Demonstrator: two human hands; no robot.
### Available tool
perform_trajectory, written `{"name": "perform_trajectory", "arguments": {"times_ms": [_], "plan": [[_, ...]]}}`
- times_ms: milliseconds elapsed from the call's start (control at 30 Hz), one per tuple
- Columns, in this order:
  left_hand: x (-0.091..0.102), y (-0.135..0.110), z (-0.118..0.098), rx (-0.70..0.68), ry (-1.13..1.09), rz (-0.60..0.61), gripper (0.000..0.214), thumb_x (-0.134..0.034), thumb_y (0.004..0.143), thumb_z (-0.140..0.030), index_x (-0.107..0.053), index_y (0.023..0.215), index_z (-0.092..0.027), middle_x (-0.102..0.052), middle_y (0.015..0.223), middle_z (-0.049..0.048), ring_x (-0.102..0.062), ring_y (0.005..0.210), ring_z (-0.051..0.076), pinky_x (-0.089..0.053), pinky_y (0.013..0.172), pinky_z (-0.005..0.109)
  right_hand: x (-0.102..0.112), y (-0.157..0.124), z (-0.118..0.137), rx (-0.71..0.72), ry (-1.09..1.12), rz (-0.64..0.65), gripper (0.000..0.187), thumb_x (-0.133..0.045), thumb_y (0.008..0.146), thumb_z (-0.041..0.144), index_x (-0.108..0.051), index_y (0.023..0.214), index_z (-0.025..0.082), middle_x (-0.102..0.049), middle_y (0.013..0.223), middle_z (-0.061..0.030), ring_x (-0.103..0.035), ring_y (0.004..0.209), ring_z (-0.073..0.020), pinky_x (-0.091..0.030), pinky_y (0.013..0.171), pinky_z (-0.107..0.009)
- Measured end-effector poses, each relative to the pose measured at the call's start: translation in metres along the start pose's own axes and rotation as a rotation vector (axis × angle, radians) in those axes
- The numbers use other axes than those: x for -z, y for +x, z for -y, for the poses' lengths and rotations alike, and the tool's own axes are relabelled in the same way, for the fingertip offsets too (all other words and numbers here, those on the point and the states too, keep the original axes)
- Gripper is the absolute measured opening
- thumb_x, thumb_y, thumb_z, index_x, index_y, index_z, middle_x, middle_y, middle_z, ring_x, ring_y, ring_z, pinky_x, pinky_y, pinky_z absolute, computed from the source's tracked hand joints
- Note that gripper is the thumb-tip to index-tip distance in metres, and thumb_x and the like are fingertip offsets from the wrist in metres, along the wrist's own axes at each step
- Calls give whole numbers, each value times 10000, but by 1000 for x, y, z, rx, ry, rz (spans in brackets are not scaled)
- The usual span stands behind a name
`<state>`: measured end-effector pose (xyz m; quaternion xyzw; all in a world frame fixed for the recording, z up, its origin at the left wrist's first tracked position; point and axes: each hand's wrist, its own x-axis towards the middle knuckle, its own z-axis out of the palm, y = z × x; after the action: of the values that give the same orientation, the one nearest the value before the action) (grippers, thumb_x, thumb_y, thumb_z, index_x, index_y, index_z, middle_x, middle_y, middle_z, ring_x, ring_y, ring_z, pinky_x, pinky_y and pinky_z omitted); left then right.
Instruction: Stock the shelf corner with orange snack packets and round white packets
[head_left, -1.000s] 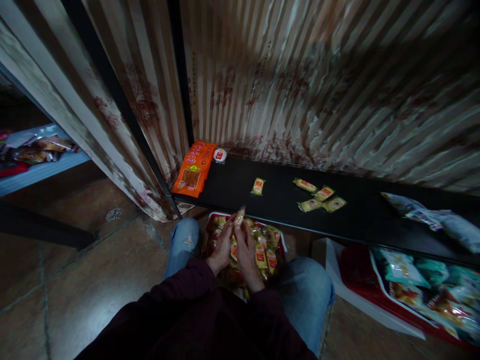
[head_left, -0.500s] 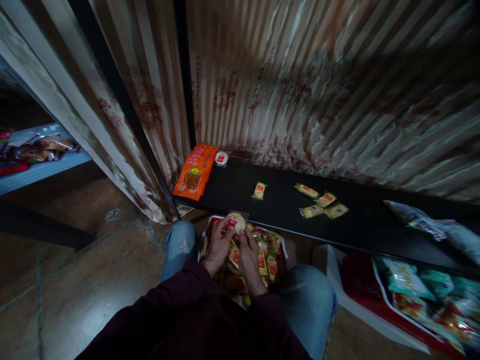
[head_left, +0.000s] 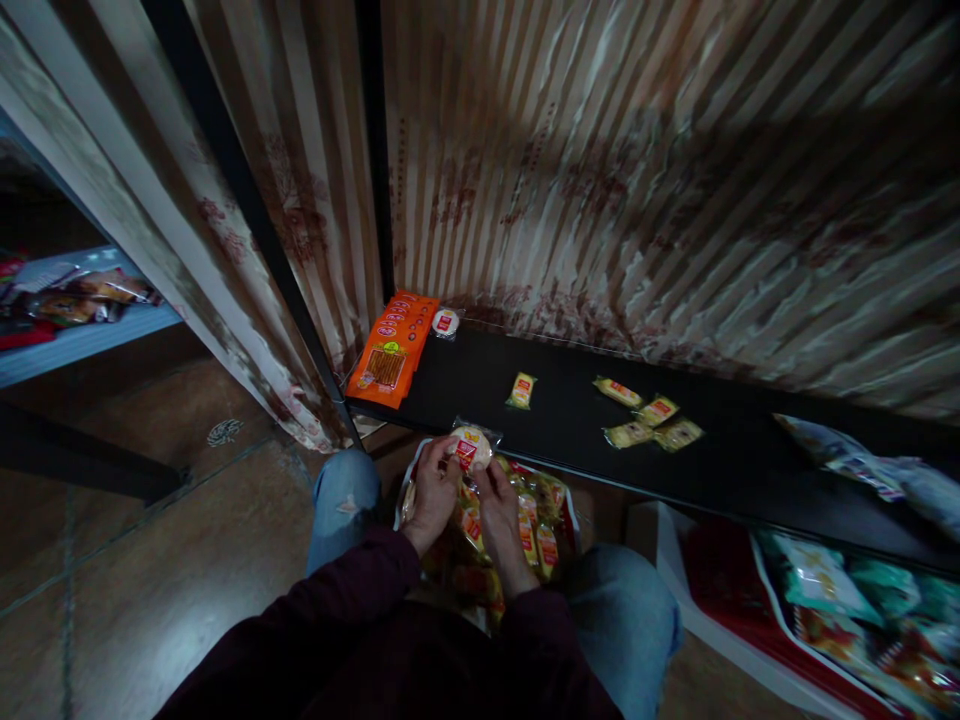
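Both hands pinch a round, pale rice cracker in a clear wrapper with a red label. My left hand grips its left edge and my right hand its lower right edge. They are over a white-rimmed basket between my knees, filled with small yellow wrapped snacks. Just beyond is a black shelf. A similar round wrapped cracker lies at its back left, beside orange snack packets. One yellow wrapped snack rests mid-shelf, and several more lie farther right.
Black metal posts and a striped curtain stand behind and left of the shelf. Crumpled plastic packets lie at its right end. Below, a red and white bin holds green packets. A blue shelf with snacks is at far left.
The wrapped cracker is turned more fully toward me, and its red label shows more clearly. Both hands still hold it. The view has shifted slightly.
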<state>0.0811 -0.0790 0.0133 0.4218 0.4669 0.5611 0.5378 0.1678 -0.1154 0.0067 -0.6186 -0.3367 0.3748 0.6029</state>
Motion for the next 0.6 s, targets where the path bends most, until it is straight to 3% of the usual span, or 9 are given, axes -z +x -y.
{"name": "perform_trajectory", "arguments": {"times_ms": [100,333,600], "plan": [[0,4,-1,15,-18,-9,266,-642,693,-126,-692,927,-243,-618,1041,41,-550,1010,205,-397,990,366,-1,3,5,-70,30,25,489,-580,790,512,-627,1174,214,-675,1158,-66,-609,1022,-232,-471,881,-347],[2,12,-3,-14,6,-54,297,-577,688,-78,-691,909,-240,-615,1039,42,-544,1012,199,-382,1008,358,-5,17,-4,-146,7,-17,448,-582,739,526,-684,1029,201,-716,981,-71,-627,857,-228,-491,764,-341],[4,29,0,-21,22,-88,376,-541,632,-27,-691,905,-237,-608,1047,45,-544,1030,206,-384,1018,382,-15,34,-5,-106,3,9,434,-602,733,442,-662,1079,187,-707,1047,-73,-638,858,-220,-497,773,-345]]}}
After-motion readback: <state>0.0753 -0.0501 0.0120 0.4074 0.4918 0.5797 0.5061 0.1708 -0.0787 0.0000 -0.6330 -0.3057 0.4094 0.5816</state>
